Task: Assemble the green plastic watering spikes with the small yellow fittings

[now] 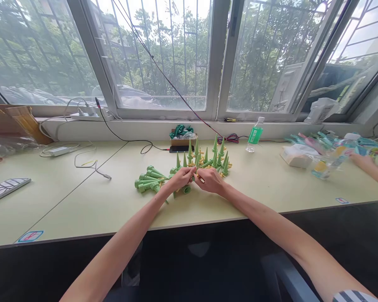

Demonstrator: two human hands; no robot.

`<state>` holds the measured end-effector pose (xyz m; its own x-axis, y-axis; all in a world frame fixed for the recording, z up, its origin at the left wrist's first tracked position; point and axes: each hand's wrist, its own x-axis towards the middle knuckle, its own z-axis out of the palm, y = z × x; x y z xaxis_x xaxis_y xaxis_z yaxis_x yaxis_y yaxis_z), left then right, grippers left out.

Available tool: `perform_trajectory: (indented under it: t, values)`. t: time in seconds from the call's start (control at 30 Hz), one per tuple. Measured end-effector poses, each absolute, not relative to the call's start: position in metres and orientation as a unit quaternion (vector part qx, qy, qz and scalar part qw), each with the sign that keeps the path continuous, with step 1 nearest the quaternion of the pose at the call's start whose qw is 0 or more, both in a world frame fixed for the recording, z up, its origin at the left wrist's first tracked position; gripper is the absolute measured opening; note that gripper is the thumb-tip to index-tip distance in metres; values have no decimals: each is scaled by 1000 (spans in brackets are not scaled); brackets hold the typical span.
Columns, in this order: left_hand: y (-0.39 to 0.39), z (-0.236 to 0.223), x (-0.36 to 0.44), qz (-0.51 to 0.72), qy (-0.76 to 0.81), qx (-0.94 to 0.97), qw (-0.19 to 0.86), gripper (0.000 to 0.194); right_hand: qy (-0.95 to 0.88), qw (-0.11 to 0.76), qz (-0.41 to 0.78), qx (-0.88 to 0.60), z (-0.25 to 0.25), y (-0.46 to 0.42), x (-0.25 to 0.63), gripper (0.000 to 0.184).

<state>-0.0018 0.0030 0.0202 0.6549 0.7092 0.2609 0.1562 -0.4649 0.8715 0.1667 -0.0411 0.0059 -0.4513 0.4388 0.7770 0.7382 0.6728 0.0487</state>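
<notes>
My left hand (183, 178) and my right hand (210, 179) meet over the middle of the table, fingers closed. Between them is a green plastic watering spike (194, 178), mostly hidden by the fingers. A bit of yellow shows at my right fingertips; whether it is a separate valve I cannot tell. Behind my hands, several green spikes with yellow side valves (226, 166) stand point up. More spikes (148, 180) lie in a loose pile left of my left hand. One spike (187, 189) lies just below my hands, its round open end toward me.
A small cardboard box (173, 143) with green material and a dark phone (182, 149) are behind the spikes. A water bottle (255, 135) stands right of them. Cables (94, 165) and another phone (6, 189) lie left. Another person's hand (362, 161) works among plastic items at right.
</notes>
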Motion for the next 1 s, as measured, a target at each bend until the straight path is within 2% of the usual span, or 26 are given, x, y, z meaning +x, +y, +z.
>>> perform_trajectory:
  t: [0.53, 0.77, 1.0]
  values:
    - [-3, 23, 7, 367, 231, 720, 542, 51, -793, 438, -197, -375, 0, -38, 166, 38]
    - [-4, 23, 8, 371, 237, 718, 539, 51, -777, 477, -176, -372, 1, -40, 164, 30]
    - [0, 20, 7, 379, 243, 724, 522, 50, -773, 479, -180, -376, -2, -37, 165, 29]
